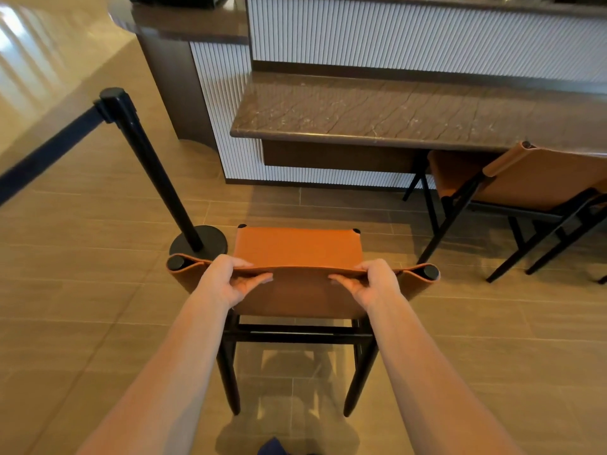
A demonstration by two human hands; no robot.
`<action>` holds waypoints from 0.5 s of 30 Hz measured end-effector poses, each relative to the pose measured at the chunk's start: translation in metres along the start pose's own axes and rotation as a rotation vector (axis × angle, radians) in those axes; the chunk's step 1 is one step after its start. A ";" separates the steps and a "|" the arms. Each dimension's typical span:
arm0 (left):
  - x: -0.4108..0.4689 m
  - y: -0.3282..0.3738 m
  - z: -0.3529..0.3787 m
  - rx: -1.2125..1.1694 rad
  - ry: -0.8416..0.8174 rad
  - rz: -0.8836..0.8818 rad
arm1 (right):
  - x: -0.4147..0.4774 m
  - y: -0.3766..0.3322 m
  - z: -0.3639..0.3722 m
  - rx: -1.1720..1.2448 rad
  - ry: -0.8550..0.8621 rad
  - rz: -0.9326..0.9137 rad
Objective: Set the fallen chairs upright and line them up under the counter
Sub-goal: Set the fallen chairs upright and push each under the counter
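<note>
Tan wood-look floor tiles run up to a dark brown veined stone counter (394,116), where an orange leather chair with a black frame (297,247) stands upright on its four legs, short of the counter's front edge and not under it.
The left hand (226,280) and right hand (374,280) each grip the top edge of the chair's backrest, fingers curled over it and thumbs pressed on the near face, seat pointing toward the counter. A second orange leather chair (542,178) sits at the counter's right end with its seat tucked beneath; it seems upright, though the wide lens skews it. A black stanchion post with a dark belt (147,165) stands off the counter's left end, its round base just beside the held chair.
</note>
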State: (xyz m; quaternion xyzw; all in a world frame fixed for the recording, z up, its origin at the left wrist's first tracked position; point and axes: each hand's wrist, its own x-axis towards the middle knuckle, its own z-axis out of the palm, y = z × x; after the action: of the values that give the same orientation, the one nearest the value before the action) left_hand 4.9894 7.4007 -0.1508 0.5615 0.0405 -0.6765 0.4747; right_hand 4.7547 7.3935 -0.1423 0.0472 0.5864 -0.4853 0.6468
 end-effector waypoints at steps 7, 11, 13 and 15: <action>0.011 0.029 0.026 -0.023 -0.046 -0.004 | 0.013 -0.028 0.027 0.003 -0.045 0.015; 0.019 0.050 0.044 -0.020 -0.050 -0.024 | 0.022 -0.046 0.046 -0.003 -0.058 0.005; 0.023 0.062 0.056 -0.016 -0.047 -0.036 | 0.027 -0.057 0.057 0.010 -0.065 0.012; 0.029 0.075 0.069 -0.011 -0.055 -0.040 | 0.034 -0.069 0.072 0.005 -0.062 0.028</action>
State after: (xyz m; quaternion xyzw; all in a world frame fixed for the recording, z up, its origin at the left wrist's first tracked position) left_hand 4.9939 7.3018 -0.1134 0.5392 0.0425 -0.7009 0.4649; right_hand 4.7537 7.2928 -0.1123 0.0419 0.5641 -0.4791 0.6712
